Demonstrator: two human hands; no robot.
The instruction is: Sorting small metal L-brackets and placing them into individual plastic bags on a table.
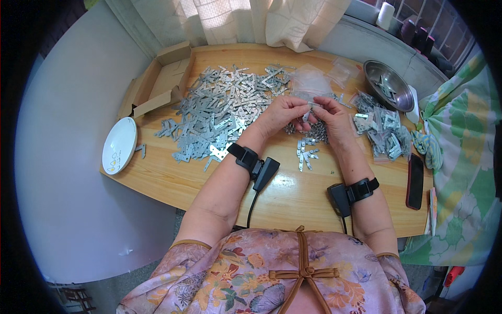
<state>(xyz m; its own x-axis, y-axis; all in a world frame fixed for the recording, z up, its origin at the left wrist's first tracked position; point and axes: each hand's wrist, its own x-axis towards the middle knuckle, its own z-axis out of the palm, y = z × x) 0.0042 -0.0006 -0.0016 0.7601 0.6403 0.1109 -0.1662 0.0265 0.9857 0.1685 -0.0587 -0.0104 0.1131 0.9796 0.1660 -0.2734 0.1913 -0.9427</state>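
Observation:
My left hand (284, 114) and my right hand (334, 116) meet over the right middle of the table. Their fingertips pinch a small silvery metal bracket (307, 116) between them; much of it is hidden by the fingers. Below the hands spreads a heap of small metal screws (317, 133), partly covered by them. Nearer to me lies a little group of flat metal strips with holes (305, 155). A large pile of flat metal brackets (214, 112) covers the table left of my left hand. Clear plastic bags (309, 81) lie just beyond my fingers.
Filled plastic bags (387, 137) of brackets lie to the right, below a steel bowl (372, 70) with brackets in it. A phone (414, 181) rests near the right edge. An open cardboard box (157, 86) and a white plate (119, 145) stand at the left.

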